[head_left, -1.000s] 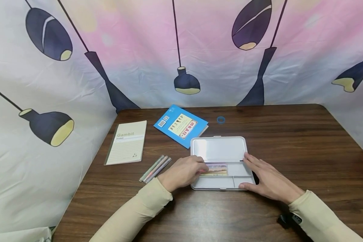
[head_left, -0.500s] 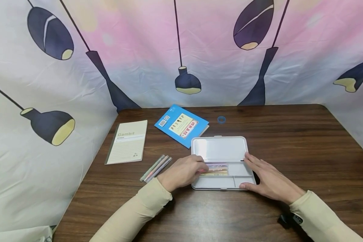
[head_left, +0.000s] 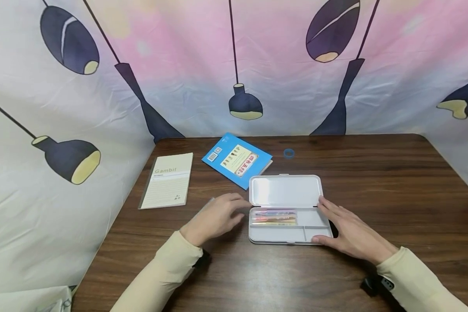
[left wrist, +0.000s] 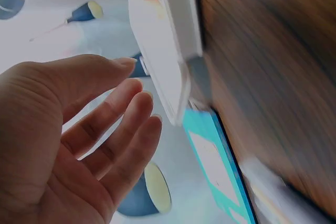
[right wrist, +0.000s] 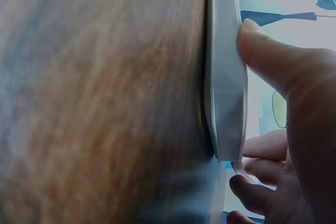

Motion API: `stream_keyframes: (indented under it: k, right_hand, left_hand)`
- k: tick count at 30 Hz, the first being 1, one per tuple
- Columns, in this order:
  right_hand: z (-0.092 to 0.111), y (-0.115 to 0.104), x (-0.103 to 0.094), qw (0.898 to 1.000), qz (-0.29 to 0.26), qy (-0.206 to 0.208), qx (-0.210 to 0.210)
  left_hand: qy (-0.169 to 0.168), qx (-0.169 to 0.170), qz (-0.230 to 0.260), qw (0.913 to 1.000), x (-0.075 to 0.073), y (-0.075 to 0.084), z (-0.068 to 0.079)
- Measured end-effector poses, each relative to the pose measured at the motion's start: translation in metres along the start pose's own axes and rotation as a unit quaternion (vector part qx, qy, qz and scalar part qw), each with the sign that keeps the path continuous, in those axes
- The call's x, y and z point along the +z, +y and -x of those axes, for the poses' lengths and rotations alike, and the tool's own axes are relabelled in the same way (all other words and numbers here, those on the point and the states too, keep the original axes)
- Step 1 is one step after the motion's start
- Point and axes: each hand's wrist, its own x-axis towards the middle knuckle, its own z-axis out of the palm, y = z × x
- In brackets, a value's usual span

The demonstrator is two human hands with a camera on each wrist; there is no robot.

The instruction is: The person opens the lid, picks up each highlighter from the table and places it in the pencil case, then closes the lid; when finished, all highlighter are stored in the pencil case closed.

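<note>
The left hand (head_left: 214, 217), free and loose-fingered, hangs beside the case (head_left: 277, 234). The right hand (head_left: 350, 230), spread wide, touches its right end.

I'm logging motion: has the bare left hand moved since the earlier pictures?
Yes, leftward against the open white rectangular case: the bare left hand was reaching inside it; now it is at its left edge.

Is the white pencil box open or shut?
Open: the white box has its lid swung back, and colourful pens show inside.
</note>
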Motion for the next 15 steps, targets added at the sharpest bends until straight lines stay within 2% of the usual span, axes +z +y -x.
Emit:
stream_keyframes:
  k: [5,9,15]
  right_hand:
    - [-0.001,-0.001,-0.003,1.0,-0.006,-0.004,0.002]
    - [-0.001,-0.001,-0.003,1.0,-0.007,-0.006,0.002]
    - [0.0,0.0,-0.002,1.0,-0.005,-0.004,-0.001]
  left_hand:
    - [0.019,-0.048,0.003,0.9987,-0.011,-0.016,0.022]
    - [0.044,-0.06,0.004,0.9972,-0.018,-0.026,0.039]
    - [0.071,-0.087,0.014,0.9936,-0.02,-0.037,0.063]
